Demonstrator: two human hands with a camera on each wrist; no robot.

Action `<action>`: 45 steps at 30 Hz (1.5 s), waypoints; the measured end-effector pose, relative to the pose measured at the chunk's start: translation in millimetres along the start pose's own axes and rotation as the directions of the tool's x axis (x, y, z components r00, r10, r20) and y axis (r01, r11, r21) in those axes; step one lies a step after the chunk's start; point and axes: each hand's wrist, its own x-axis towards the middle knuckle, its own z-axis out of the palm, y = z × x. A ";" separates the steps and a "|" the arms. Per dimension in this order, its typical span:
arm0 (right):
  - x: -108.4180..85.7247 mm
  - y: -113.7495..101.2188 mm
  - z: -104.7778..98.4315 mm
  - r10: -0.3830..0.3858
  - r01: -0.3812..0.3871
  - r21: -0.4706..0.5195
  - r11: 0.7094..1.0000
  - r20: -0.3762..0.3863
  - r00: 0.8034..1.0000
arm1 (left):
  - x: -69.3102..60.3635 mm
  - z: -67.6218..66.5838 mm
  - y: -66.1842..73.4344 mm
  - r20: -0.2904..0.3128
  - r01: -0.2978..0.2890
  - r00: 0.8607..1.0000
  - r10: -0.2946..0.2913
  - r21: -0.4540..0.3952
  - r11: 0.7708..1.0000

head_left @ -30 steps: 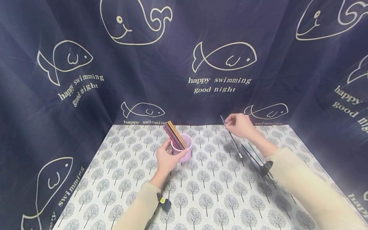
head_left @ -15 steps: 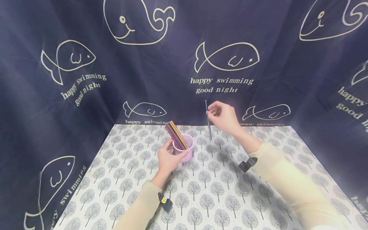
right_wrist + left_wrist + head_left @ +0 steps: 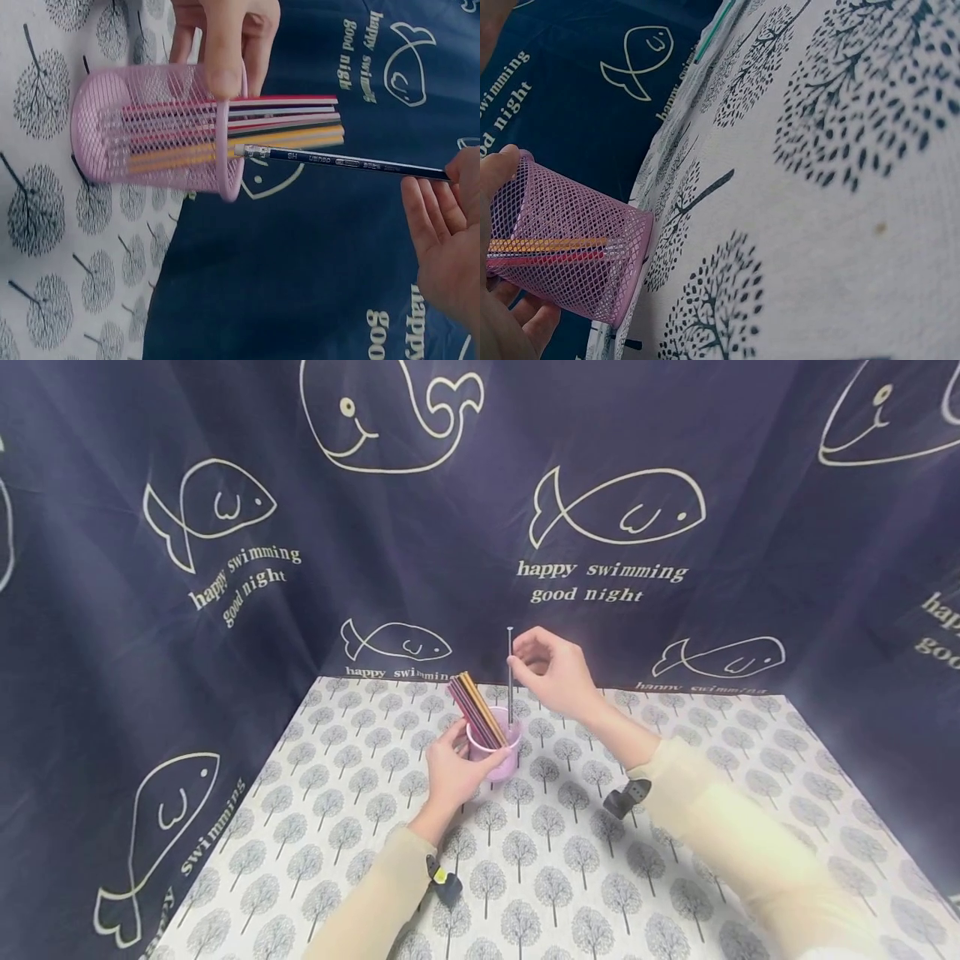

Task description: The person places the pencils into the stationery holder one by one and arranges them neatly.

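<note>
My left hand [image 3: 457, 771] holds a pink mesh pen cup [image 3: 507, 768] on the tablecloth, its thumb at the rim. Several pencils [image 3: 477, 714], yellow, red and dark, lean leftward inside the cup. My right hand [image 3: 557, 672] pinches a dark pencil [image 3: 511, 681] near its upper end, nearly upright over the cup's right side. In the right wrist view, that pencil [image 3: 337, 161] has its white eraser end [image 3: 247, 150] at the cup's rim [image 3: 233, 180]. The left wrist view shows pencil ends through the cup's mesh [image 3: 570, 202].
A white tablecloth [image 3: 360, 852] printed with trees covers the table. Behind it hangs a dark blue curtain [image 3: 465, 552] with fish drawings. A thin green stick-like thing [image 3: 714, 31] lies on the cloth in the left wrist view.
My right hand has lifted the dark pencil from the right side of the table and carried it left to the cup, turning it more upright. The left hand keeps holding the cup.
</note>
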 end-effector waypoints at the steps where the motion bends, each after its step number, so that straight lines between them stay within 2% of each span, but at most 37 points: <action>1: 0.4 -0.3 3.1 -0.004 0.004 0.008 1.000 0.013 1.000 | 0.6 0.1 0.7 0.001 -0.002 1.000 0.002 0.000 1.000; 6: -2.1 0.2 18.5 0.011 -0.012 0.013 1.000 0.098 0.995 | 0.7 -0.2 1.7 -0.003 -0.020 1.000 0.020 0.007 1.000; 11: -9.5 9.6 32.2 0.063 -0.052 -0.065 0.997 0.169 0.984 | -1.3 0.0 1.8 0.001 -0.023 1.000 0.023 0.012 1.000; 16: -14.9 18.2 42.0 0.077 -0.048 -0.135 0.990 0.213 0.974 | -1.1 -1.3 2.1 0.006 -0.016 1.000 0.016 0.010 1.000; 23: -19.5 26.6 52.8 0.093 -0.052 -0.161 0.986 0.258 0.962 | -1.4 -2.4 3.0 -0.001 -0.040 0.999 0.040 0.026 0.999; 30: -19.5 29.3 61.0 0.058 -0.013 -0.181 0.983 0.247 0.967 | -1.1 -1.1 2.4 -0.001 -0.055 0.998 0.055 0.016 0.998; 37: -18.3 31.0 66.9 0.052 0.005 -0.250 0.968 0.219 0.974 | -2.0 -0.7 2.2 -0.004 -0.062 0.998 0.062 0.025 0.998; 45: -18.7 33.1 66.6 0.042 -0.001 -0.208 0.978 0.191 0.981 | -1.0 -1.4 2.4 0.001 -0.042 0.999 0.042 0.024 0.999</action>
